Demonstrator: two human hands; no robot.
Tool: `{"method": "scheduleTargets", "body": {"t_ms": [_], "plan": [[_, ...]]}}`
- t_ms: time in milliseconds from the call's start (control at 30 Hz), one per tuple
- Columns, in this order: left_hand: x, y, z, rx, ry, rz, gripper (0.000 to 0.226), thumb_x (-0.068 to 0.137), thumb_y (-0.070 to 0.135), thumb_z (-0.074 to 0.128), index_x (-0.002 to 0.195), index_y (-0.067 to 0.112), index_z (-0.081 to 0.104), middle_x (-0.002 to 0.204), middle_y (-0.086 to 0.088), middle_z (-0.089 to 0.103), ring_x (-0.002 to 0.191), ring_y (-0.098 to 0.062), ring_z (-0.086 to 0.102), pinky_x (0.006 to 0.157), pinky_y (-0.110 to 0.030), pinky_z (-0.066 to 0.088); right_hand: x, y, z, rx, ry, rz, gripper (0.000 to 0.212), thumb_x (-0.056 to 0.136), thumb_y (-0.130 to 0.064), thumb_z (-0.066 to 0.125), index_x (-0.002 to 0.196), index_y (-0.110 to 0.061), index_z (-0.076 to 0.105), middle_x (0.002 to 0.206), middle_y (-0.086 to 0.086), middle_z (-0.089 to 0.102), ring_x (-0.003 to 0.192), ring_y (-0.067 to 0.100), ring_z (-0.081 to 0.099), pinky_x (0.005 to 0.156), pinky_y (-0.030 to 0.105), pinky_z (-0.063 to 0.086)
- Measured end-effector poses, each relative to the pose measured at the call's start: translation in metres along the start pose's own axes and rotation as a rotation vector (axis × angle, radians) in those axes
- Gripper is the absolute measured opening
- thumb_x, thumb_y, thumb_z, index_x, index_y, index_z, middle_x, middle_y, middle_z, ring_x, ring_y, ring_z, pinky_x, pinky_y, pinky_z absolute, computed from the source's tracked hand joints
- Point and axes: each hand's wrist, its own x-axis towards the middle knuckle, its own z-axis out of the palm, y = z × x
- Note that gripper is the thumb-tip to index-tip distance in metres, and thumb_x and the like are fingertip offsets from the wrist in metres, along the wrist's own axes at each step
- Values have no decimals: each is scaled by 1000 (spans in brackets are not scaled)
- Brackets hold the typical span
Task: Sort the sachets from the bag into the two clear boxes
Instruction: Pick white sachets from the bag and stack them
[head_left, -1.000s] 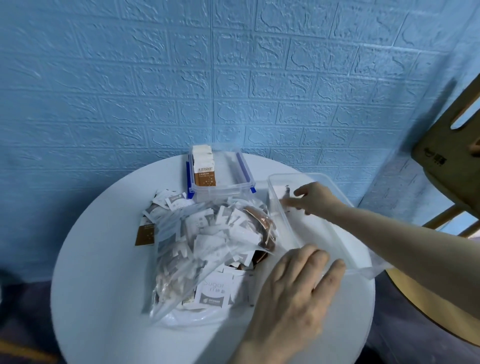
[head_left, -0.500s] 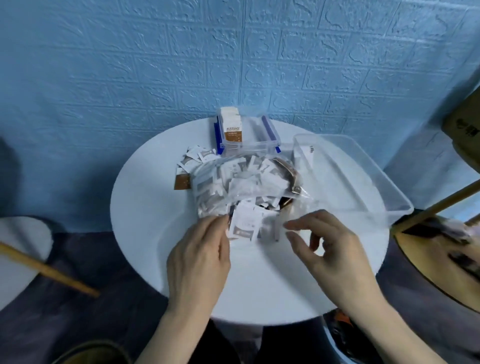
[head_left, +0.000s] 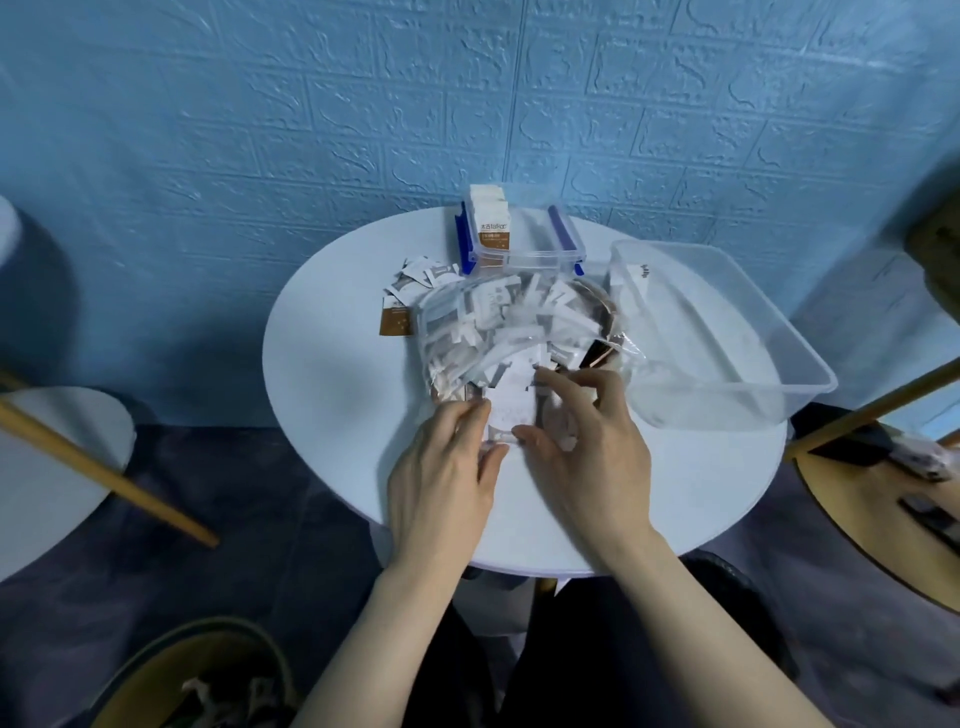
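A clear plastic bag (head_left: 498, 332) stuffed with white and brown sachets lies in the middle of the round white table (head_left: 337, 374). My left hand (head_left: 441, 467) and my right hand (head_left: 587, 447) are both at the bag's near end, fingers curled on the plastic around a white sachet (head_left: 511, 410). A small clear box with blue clips (head_left: 535, 249) stands at the back with upright white-and-brown sachets at its left. A larger clear box (head_left: 727, 332) sits to the right, one sachet at its far left corner.
Loose sachets (head_left: 415, 291) lie on the table left of the bag. A second white table (head_left: 57, 467) with a wooden leg is at the left, a wooden chair (head_left: 883, 499) at the right. The blue brick-pattern wall is close behind the table.
My right hand left the large box and came to the bag's near end. My left hand slid in beside it. The camera pulled back and now looks down from higher up.
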Motion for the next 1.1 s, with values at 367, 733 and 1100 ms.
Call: {"method": "scheduleTargets", "body": {"t_ms": [367,733,1100], "plan": [[8,30,-4,433,-216,92,63,90,60,50,128,11,56,124,-5,55,89,-15,65,57,-25,46,-7,10,-15,-34,50,34,33,78,-9,71,111,-12,68,104,11,58,97,33,52,82,43,44],[5,20,2,361,-225,139,55,84,51,67,114,4,68,127,-14,62,73,-19,71,45,-26,49,8,22,-16,108,-36,157,12,86,-15,62,97,-20,62,95,-7,60,75,19,54,62,31,39],[0,7,6,80,4,151,54,74,37,80,118,8,68,125,-5,66,80,-18,73,52,-28,56,13,13,-26,587,-142,429,13,83,-15,71,82,-22,61,53,-14,54,49,8,45,52,19,37]]}}
